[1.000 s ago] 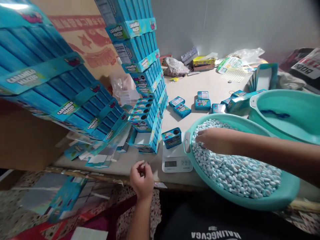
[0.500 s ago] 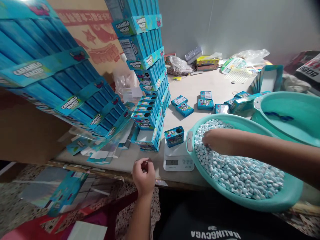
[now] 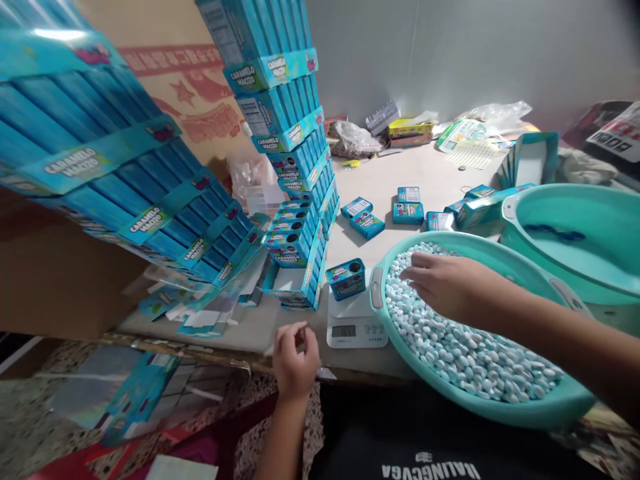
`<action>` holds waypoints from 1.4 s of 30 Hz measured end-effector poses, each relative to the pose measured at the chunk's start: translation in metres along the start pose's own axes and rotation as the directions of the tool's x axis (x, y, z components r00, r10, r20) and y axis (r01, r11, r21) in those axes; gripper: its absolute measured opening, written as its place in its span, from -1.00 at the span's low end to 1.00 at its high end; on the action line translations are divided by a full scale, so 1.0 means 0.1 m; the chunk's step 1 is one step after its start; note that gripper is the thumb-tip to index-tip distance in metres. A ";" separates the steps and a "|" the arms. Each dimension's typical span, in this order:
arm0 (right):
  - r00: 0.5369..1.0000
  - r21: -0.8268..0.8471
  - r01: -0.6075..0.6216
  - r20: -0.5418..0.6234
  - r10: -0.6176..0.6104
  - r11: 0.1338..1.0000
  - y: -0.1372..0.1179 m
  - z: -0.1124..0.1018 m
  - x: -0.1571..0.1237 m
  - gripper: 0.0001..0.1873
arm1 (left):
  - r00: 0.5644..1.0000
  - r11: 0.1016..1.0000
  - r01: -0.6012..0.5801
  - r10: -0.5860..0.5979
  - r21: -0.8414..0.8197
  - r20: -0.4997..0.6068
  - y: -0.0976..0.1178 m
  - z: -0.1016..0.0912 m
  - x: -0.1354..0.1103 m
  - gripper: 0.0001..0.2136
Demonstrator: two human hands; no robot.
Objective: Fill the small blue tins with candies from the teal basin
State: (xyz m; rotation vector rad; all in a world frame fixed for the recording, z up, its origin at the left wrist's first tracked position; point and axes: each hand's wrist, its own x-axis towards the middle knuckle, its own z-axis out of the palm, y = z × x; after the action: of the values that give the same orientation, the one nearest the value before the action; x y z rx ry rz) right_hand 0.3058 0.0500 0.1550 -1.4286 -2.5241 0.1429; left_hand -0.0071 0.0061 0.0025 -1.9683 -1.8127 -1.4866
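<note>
A wide turquoise basin [image 3: 453, 403] holds a heap of small white and pale blue candies [image 3: 465, 360]. Over the heap's left part is my right hand [image 3: 440, 283], fingers drawn together and pointing left; whatever is between them is hidden. To the left, a digital kitchen scale [image 3: 367, 333] carries an upright blue candy tin [image 3: 347, 279] with a dark round opening on top. My left hand [image 3: 296, 357] is by the table's front edge, left of the scale, its fingers curled closed around a dark hollow with no object visible.
Stacked trays of blue candy boxes [image 3: 287, 120] rise at the left, beside a second leaning stack [image 3: 135, 173]. Several blue tins [image 3: 367, 225] lie behind the scale. Another turquoise basin [image 3: 600, 260] stands at right. Plastic bags [image 3: 355, 137] and papers lie along the wall.
My right hand has lifted slightly off the candies, and more of its back and fingers shows. My left hand sits slightly further right and lower in view. The view has shifted a little.
</note>
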 end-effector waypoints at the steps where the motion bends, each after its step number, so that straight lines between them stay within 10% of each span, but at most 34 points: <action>1: 0.998 -0.017 0.016 -0.053 -0.017 1.000 -0.02 -0.05 -0.03 -0.81 | 0.998 0.998 -0.057 0.057 -0.002 0.011 0.07 0.00 0.05 -0.93; 6: 0.923 0.109 -0.016 -0.379 0.057 0.994 0.07 -0.11 -0.07 -0.72 | 0.924 0.925 -0.376 0.371 0.046 0.095 0.65 0.17 0.53 -0.70; 11: 0.920 0.326 0.006 -0.371 0.122 0.945 0.29 0.09 -0.10 -0.76 | 0.909 0.922 -0.353 0.299 0.156 0.289 1.01 0.63 0.88 -0.52; 16: 0.900 0.415 -0.022 -0.387 0.198 0.910 0.39 0.09 -0.14 -0.76 | 0.922 0.926 -0.335 0.284 0.173 0.265 0.93 0.72 0.95 -0.75; 26: 0.899 0.514 -0.065 -0.342 0.273 0.855 0.31 0.04 -0.17 -0.59 | 0.801 0.764 -0.555 0.597 0.328 -0.034 0.81 -0.20 1.81 -0.80; 42: 0.962 0.459 -0.072 -0.203 0.184 0.885 0.33 0.13 -0.13 -0.75 | 0.860 0.852 -0.509 0.498 0.120 0.112 0.15 0.03 1.71 -0.83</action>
State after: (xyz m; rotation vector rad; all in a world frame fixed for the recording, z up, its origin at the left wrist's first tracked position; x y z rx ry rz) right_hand 0.3367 0.0562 0.1339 -1.3264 -2.0249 0.5090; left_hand -0.0233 0.1271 0.1238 -2.2162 -1.2307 -1.0908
